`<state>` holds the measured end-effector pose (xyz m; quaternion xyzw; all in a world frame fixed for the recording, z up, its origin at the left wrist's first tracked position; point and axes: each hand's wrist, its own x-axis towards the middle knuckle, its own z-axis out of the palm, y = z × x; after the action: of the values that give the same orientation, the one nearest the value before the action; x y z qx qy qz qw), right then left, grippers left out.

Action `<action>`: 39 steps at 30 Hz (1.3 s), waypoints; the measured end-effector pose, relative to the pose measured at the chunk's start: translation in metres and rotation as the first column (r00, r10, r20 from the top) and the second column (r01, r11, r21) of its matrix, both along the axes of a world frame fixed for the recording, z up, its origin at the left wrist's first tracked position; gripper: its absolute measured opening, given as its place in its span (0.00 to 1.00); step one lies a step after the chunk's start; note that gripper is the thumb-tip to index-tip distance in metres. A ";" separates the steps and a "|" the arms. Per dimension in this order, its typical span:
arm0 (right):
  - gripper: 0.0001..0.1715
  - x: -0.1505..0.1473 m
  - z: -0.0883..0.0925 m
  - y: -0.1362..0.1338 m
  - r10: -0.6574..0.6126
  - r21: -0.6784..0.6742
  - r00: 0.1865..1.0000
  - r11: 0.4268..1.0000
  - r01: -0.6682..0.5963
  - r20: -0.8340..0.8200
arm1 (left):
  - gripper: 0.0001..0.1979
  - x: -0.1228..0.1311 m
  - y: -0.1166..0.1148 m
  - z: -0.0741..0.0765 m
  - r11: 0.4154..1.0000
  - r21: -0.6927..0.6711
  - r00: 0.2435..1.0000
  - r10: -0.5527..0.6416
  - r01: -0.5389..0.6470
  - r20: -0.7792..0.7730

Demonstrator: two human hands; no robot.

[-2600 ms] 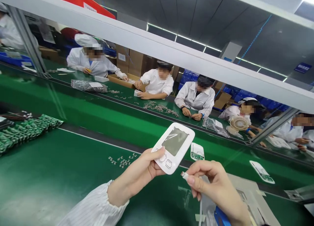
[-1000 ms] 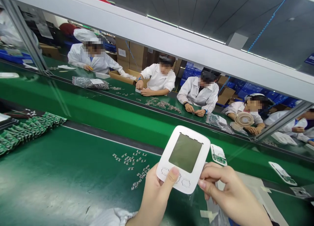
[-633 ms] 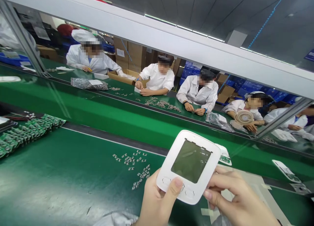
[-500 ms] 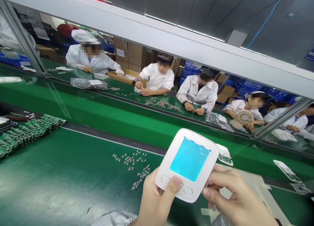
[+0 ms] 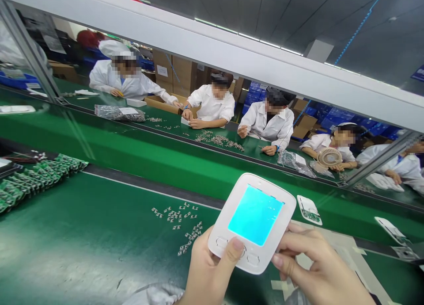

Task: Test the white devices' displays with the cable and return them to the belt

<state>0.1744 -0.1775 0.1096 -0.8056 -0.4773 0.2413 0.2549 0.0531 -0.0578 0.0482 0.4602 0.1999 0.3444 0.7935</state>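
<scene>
A white handheld device (image 5: 274,199) with a lit cyan screen is raised in front of me over the green table (image 5: 82,234). My left hand (image 5: 208,274) grips its lower left corner, thumb pressing the row of buttons under the screen. My right hand (image 5: 318,269) is closed on the device's lower right edge, fingers curled behind it.
Small metal clips (image 5: 182,227) lie scattered on the table, green circuit boards (image 5: 33,177) are piled at the left. White housings (image 5: 309,207) ride the conveyor at the right. Across the belt, several people in white coats work; a small fan (image 5: 329,157) stands there.
The device came closer and turned to face me, with my right hand joining at its edge. Its grey screen lit up cyan about half a second ago and stays lit.
</scene>
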 end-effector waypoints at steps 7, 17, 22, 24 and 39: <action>0.14 -0.001 0.003 0.006 0.022 -0.045 1.000 0.999 -0.022 0.000 | 0.18 0.001 0.014 0.000 0.991 0.128 0.999 -0.022 0.028 -0.049; 0.15 0.003 -0.012 0.025 0.074 -0.116 0.985 0.992 -0.057 0.155 | 0.19 0.017 0.085 -0.009 0.977 0.207 0.991 0.071 -0.045 -0.117; 0.17 0.004 -0.006 -0.001 0.057 -0.228 0.989 0.973 -0.026 0.134 | 0.22 0.028 0.158 -0.032 0.562 0.807 0.668 0.672 -0.179 -0.320; 0.17 0.001 -0.002 -0.004 0.099 -0.255 0.986 0.965 -0.062 0.136 | 0.19 0.039 0.181 -0.047 0.496 0.868 0.571 0.720 -0.025 -0.395; 0.13 -0.009 0.003 0.000 0.170 -0.316 0.968 0.943 -0.106 0.182 | 0.29 0.123 0.162 -0.116 0.237 0.724 0.399 0.704 0.647 -0.587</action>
<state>0.1657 -0.1778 0.1130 -0.8202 -0.5140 0.2441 0.0594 0.1764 0.1041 -0.0677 0.9331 0.3463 0.0859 0.0459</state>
